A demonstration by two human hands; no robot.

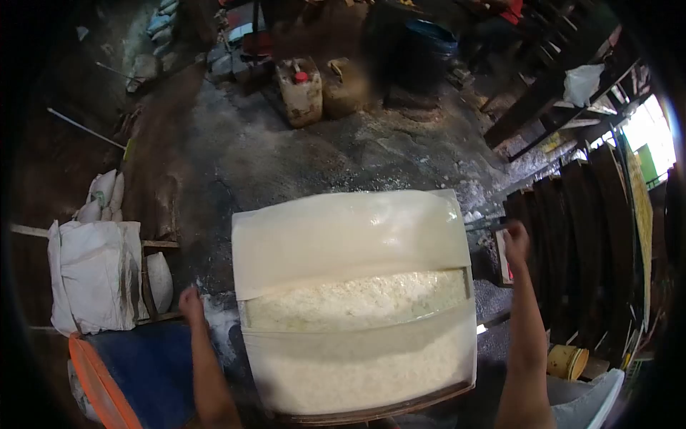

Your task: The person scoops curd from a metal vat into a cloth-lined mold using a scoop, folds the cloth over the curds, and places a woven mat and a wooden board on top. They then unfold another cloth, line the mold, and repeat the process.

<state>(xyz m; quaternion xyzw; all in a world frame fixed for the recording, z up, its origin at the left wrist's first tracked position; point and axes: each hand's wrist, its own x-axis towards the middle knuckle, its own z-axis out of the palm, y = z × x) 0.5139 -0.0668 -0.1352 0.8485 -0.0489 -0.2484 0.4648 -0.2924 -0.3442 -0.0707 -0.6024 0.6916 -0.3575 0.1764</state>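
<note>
A square wooden frame (371, 415) stands in front of me, lined with white cloth (350, 225). The cloth is folded over from the far and near sides, and a strip of pale, lumpy, wet curd-like mass (357, 299) shows between the folds. My left hand (191, 304) is curled closed beside the frame's left side, apart from the cloth; whatever it may hold is hidden. Off the right side, my right hand (516, 243) is also closed. A dark thin piece (487, 225) lies between it and the cloth, and I cannot tell whether the hand grips it.
White sacks (96, 275) and a blue and orange sheet (143, 372) are at left. A stained jerrycan (300, 93) with a red cap and a blue drum (431, 39) stand at the back. Dark boards (568, 229) lean at right, near a yellow bucket (567, 362). The floor (286, 157) looks wet.
</note>
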